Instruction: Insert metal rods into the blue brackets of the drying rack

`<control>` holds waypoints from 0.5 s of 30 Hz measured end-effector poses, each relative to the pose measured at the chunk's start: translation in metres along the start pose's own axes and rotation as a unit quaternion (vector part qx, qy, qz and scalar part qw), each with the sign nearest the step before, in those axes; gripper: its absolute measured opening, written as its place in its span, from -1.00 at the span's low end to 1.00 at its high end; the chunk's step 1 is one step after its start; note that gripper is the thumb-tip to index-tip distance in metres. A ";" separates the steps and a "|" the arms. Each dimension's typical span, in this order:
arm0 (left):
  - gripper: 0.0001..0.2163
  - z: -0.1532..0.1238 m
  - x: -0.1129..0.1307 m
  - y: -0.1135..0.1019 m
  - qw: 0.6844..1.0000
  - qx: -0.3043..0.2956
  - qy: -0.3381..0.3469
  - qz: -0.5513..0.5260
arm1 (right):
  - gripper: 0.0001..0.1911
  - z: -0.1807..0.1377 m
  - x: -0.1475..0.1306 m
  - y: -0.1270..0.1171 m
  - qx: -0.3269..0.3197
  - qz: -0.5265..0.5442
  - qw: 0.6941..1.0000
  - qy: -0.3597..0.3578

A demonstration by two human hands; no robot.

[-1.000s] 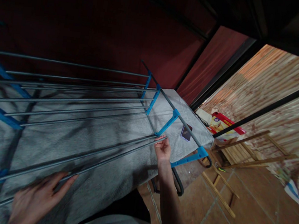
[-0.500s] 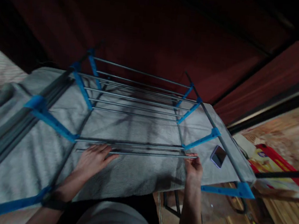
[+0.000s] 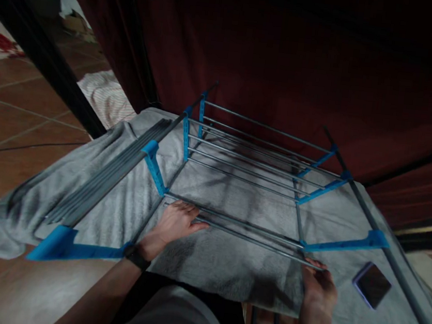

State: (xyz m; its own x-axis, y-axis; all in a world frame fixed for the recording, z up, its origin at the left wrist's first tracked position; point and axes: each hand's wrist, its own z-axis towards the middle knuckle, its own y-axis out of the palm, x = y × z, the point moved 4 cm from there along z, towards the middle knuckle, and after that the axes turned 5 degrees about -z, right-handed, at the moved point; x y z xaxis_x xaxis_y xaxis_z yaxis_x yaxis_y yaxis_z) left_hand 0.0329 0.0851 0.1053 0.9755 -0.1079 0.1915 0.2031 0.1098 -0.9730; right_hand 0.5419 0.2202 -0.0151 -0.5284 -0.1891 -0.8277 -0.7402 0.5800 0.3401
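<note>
A thin grey metal rod (image 3: 249, 240) lies level across the near part of a rack frame made of grey tubes and blue plastic brackets (image 3: 156, 172). My left hand (image 3: 175, 225) is closed over the rod close to its left end, palm down, thumb stretched along it. At the other end, my right hand (image 3: 318, 285) pinches the rod between thumb and fingers. Just beyond it, another crossbar (image 3: 233, 220) runs between two blue brackets. Several more crossbars (image 3: 255, 158) span the far brackets.
Several loose grey tubes (image 3: 113, 171) lie bundled along the left side. A grey blanket (image 3: 214, 273) covers the surface under the rack. A phone (image 3: 372, 285) rests at the right. Dark red curtains (image 3: 259, 57) hang behind, and tiled floor (image 3: 15, 103) shows at left.
The view has swung left, so rack and hands appear farther right and more floor shows at left. Both hands keep hold of the rod, which stays close to the near crossbar.
</note>
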 end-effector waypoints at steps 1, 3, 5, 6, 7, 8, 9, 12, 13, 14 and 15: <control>-0.41 0.000 -0.001 0.000 1.000 -0.001 0.000 0.005 | -0.81 0.001 0.000 0.001 0.004 0.007 1.000 -0.003; -0.42 -0.001 -0.005 0.003 1.000 -0.003 -0.008 0.009 | -0.79 0.000 0.000 0.003 0.005 0.014 1.000 -0.018; -0.44 -0.001 -0.008 0.007 1.000 0.001 -0.014 0.009 | -0.77 -0.004 -0.001 0.007 0.008 0.009 0.999 -0.040; -0.46 -0.001 -0.010 0.008 1.000 0.001 -0.016 0.010 | -0.76 -0.008 -0.002 0.009 0.005 -0.002 0.999 -0.050; -0.46 -0.001 -0.011 0.009 1.000 0.001 -0.018 0.012 | -0.75 -0.012 -0.003 0.012 0.001 -0.016 0.998 -0.059; -0.45 -0.001 -0.012 0.010 1.000 -0.001 -0.020 0.014 | -0.73 -0.016 -0.004 0.015 -0.006 -0.031 0.997 -0.066; -0.45 -0.001 -0.013 0.010 1.000 -0.003 -0.023 0.015 | -0.72 -0.021 -0.006 0.018 -0.011 -0.043 0.996 -0.073; -0.46 -0.001 -0.015 0.010 1.000 -0.009 -0.023 0.007 | -0.71 -0.033 -0.009 0.025 -0.020 -0.026 0.997 -0.064; -0.47 -0.002 -0.015 0.010 1.000 -0.005 -0.021 0.000 | -0.71 -0.036 -0.010 0.027 -0.020 -0.007 0.998 -0.053; -0.49 -0.002 -0.016 0.010 1.000 0.002 -0.019 -0.007 | -0.73 -0.040 -0.011 0.030 -0.021 0.011 0.999 -0.043; -0.51 -0.003 -0.017 0.010 1.000 0.011 -0.020 -0.014 | -0.74 -0.042 -0.011 0.032 -0.021 0.027 0.999 -0.036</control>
State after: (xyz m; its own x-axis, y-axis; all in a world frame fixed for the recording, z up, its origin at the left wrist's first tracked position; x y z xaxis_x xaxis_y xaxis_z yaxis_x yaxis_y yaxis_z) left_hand 0.0184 0.0848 0.0918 0.9721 -0.0711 0.2235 0.2312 0.1293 -0.9643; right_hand 0.5068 0.2070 0.0239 -0.5388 -0.1003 -0.8365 -0.7283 0.5546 0.4026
